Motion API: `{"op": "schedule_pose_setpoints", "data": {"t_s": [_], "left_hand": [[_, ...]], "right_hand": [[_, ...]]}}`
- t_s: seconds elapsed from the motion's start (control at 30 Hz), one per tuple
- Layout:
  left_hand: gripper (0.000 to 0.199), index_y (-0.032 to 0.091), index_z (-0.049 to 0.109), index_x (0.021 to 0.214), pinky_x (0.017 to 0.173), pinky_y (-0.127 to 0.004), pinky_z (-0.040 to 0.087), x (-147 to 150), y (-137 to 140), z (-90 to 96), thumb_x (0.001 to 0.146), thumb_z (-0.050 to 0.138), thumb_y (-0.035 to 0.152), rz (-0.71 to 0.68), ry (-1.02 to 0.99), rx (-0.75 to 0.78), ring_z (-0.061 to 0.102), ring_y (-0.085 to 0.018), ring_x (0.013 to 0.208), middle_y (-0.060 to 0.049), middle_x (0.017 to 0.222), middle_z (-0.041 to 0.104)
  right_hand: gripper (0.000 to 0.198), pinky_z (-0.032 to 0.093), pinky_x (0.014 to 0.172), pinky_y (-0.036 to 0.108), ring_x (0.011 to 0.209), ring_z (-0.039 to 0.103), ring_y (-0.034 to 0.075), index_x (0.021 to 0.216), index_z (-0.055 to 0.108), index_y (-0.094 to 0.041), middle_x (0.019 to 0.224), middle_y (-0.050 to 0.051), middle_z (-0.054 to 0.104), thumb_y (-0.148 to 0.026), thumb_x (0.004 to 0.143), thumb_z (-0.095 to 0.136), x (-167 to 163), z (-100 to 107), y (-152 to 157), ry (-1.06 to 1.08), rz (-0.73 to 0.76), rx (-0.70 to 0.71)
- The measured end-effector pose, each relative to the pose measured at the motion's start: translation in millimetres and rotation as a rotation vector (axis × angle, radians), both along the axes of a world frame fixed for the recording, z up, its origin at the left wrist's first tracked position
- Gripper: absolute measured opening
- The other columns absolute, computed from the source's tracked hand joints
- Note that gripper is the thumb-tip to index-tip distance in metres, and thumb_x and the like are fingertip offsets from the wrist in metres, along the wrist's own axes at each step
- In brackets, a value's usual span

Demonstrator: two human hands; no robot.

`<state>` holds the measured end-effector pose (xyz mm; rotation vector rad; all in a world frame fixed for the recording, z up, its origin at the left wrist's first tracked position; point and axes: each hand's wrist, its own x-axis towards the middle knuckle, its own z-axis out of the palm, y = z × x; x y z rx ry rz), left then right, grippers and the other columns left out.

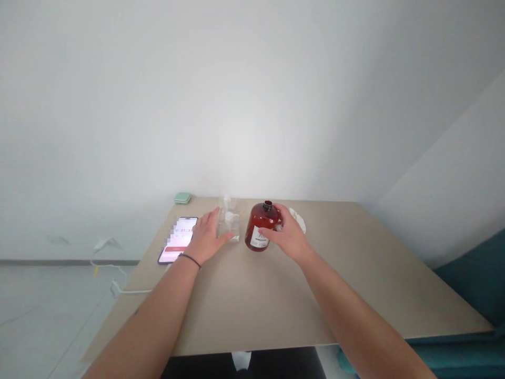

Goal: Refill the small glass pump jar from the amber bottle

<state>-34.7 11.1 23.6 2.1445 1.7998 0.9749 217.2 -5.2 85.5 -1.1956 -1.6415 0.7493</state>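
In my right hand (287, 231) is an amber bottle (258, 218) with a white label, tilted slightly. No cap sits on its dark threaded neck. The thumb presses on the front while the fingers reach around its right side, partly hidden. My left hand (205, 234) is at the left side of a clear bottle (229, 226) with a white top, its thumb across the lower front and its fingers along the side. This clear bottle stands on the table, a small gap left of the amber one. Another clear item (226, 201) shows faintly behind it.
A phone (177, 242) with a lit timer lies left of my left hand. A small green case (182, 198) sits at the table's back left corner. Behind my right hand is a white object (299, 221), partly hidden. White cables (130, 291) hang off the left edge.
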Motion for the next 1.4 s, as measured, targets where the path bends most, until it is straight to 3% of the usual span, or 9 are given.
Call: {"op": "schedule_pose_setpoints", "data": {"t_s": [0.13, 0.27, 0.43, 0.57, 0.7, 0.83, 1.03, 1.23, 1.4], "left_hand": [[0.062, 0.022, 0.047, 0.131, 0.105, -0.050, 0.040, 15, -21, 13.2, 0.080, 0.067, 0.052, -0.234, -0.235, 0.225, 0.052, -0.032, 0.121, -0.013, 0.127, 0.056], [0.085, 0.022, 0.032, 0.141, 0.102, -0.049, 0.045, 44, -36, 13.8, 0.074, 0.076, 0.051, -0.538, -0.555, -0.033, 0.055, -0.033, 0.121, -0.015, 0.135, 0.053], [0.082, 0.023, 0.037, 0.137, 0.099, -0.047, 0.048, 58, -40, 12.5, 0.070, 0.081, 0.040, -0.549, -0.694, -0.231, 0.060, -0.032, 0.117, -0.011, 0.131, 0.060], [0.079, 0.025, 0.045, 0.134, 0.097, -0.046, 0.049, 53, -39, 13.7, 0.066, 0.084, 0.039, -0.611, -0.624, -0.308, 0.063, -0.032, 0.110, -0.008, 0.124, 0.065], [0.072, 0.025, 0.050, 0.130, 0.092, -0.045, 0.051, 52, -40, 12.9, 0.067, 0.082, 0.038, -0.609, -0.584, -0.372, 0.066, -0.031, 0.103, -0.007, 0.117, 0.068], [0.074, 0.022, 0.049, 0.132, 0.094, -0.044, 0.050, 54, -41, 11.9, 0.068, 0.082, 0.039, -0.606, -0.654, -0.381, 0.064, -0.032, 0.108, -0.009, 0.122, 0.067], [0.084, 0.022, 0.042, 0.138, 0.099, -0.043, 0.047, 50, -41, 11.0, 0.067, 0.083, 0.038, -0.562, -0.619, -0.343, 0.062, -0.031, 0.113, -0.010, 0.128, 0.063], [0.081, 0.023, 0.043, 0.137, 0.100, -0.042, 0.046, 48, -42, 14.7, 0.068, 0.082, 0.037, -0.566, -0.575, -0.219, 0.062, -0.030, 0.113, -0.009, 0.128, 0.063], [0.080, 0.022, 0.043, 0.137, 0.102, -0.043, 0.045, 49, -42, 19.2, 0.068, 0.081, 0.035, -0.551, -0.512, -0.178, 0.060, -0.031, 0.116, -0.010, 0.130, 0.061]], "right_hand": [[0.067, 0.046, 0.098, 0.044, 0.109, 0.062, 0.027, 0.125, 0.055, -0.027, 0.121, 0.005, 0.066, -0.035, 0.065, 0.083, -10, -2, -9, 0.089, 0.128, -0.027], [0.067, 0.048, 0.095, 0.043, 0.106, 0.062, 0.027, 0.128, 0.054, -0.028, 0.121, 0.005, 0.065, -0.033, 0.067, 0.081, -22, -9, -14, 0.176, 0.234, -0.050], [0.039, 0.052, 0.077, 0.033, 0.093, 0.061, 0.020, 0.120, 0.058, -0.028, 0.107, 0.002, 0.061, -0.032, 0.081, 0.056, -20, -23, -4, 0.455, 0.221, -0.089], [0.043, 0.044, 0.057, 0.025, 0.070, 0.054, 0.014, 0.099, 0.053, -0.031, 0.088, -0.004, 0.053, -0.013, 0.060, 0.055, -5, -29, 4, 0.704, 0.156, -0.059], [0.046, 0.045, 0.060, 0.026, 0.068, 0.053, 0.013, 0.092, 0.044, -0.031, 0.088, -0.007, 0.053, -0.005, 0.057, 0.059, 2, -23, -3, 0.796, 0.090, 0.077], [0.036, 0.048, 0.070, 0.027, 0.077, 0.057, 0.013, 0.090, 0.048, -0.027, 0.089, -0.003, 0.057, -0.012, 0.066, 0.070, -4, -22, -12, 0.689, -0.016, 0.215], [0.019, 0.051, 0.075, 0.031, 0.079, 0.064, 0.016, 0.096, 0.059, -0.024, 0.087, 0.001, 0.068, -0.032, 0.083, 0.069, -7, -37, -12, 0.467, -0.005, 0.117], [0.026, 0.052, 0.089, 0.035, 0.098, 0.068, 0.021, 0.110, 0.068, -0.026, 0.108, 0.003, 0.073, -0.042, 0.090, 0.061, -4, -38, -15, 0.318, 0.162, 0.080], [0.031, 0.048, 0.099, 0.039, 0.108, 0.066, 0.023, 0.116, 0.070, -0.029, 0.116, 0.003, 0.073, -0.043, 0.091, 0.061, 0, -37, -15, 0.283, 0.181, 0.053]]}}
